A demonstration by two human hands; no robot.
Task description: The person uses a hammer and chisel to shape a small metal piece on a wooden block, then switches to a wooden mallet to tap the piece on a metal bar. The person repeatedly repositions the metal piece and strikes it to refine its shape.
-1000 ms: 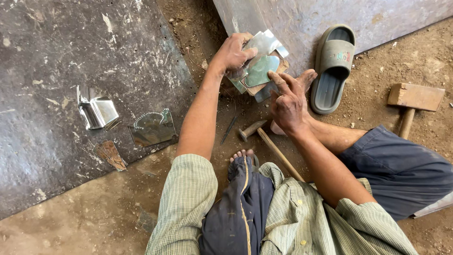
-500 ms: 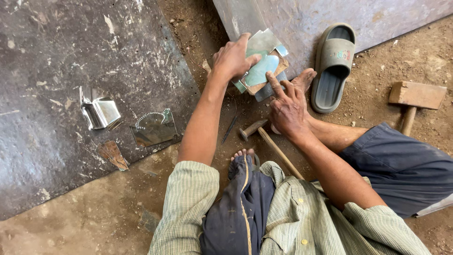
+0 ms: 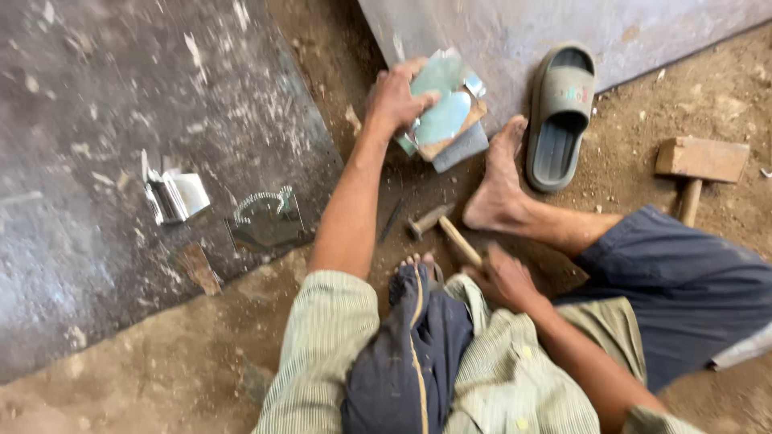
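Note:
My left hand (image 3: 396, 98) presses a bent, shiny sheet-metal piece (image 3: 445, 108) down on a small block on the dirt floor, fingers wrapped over its left edge. My right hand (image 3: 504, 279) is closed around the wooden handle of a small hammer (image 3: 438, 227), close to my lap. The hammer's metal head lies on the ground below the metal piece. My bare foot (image 3: 498, 186) rests just right of the hammer and the piece.
A grey slipper (image 3: 556, 120) lies right of the piece, and a wooden mallet (image 3: 698, 165) further right. On the large dark metal sheet (image 3: 96, 96) at left sit a folded metal piece (image 3: 173, 197) and a cut piece (image 3: 265, 219).
My right hand left the metal piece and dropped back to grasp the hammer handle. My foot now shows where that hand was. The left hand keeps hold of the piece.

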